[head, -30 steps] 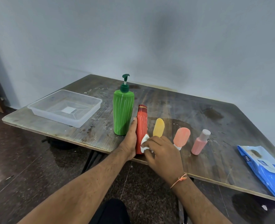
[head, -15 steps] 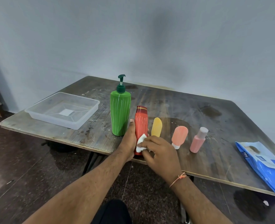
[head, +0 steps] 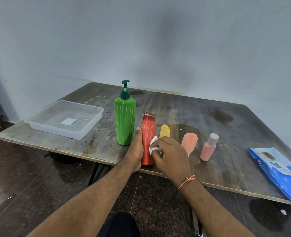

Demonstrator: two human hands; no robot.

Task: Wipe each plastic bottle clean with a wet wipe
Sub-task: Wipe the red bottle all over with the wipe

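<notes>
A red bottle point(head: 147, 132) stands upright near the table's front edge. My left hand point(head: 135, 149) grips its lower left side. My right hand point(head: 171, 154) pinches a small white wet wipe point(head: 153, 145) against the bottle's right side. To the left stands a tall green pump bottle point(head: 125, 120). To the right are a yellow tube point(head: 164, 131), partly behind my right hand, a salmon tube point(head: 189, 141) standing on its cap, and a small pink bottle point(head: 208, 147).
A clear plastic tray point(head: 90, 124) sits at the table's left end. A blue wet-wipe pack point(head: 278, 171) lies at the right, overhanging the front edge. The wooden table point(head: 227, 120) is stained. A grey wall rises behind it.
The right hand with the wipe has slid along the red bottle's side, down and then back up a little. The left hand keeps its hold. The camera has shifted slightly.
</notes>
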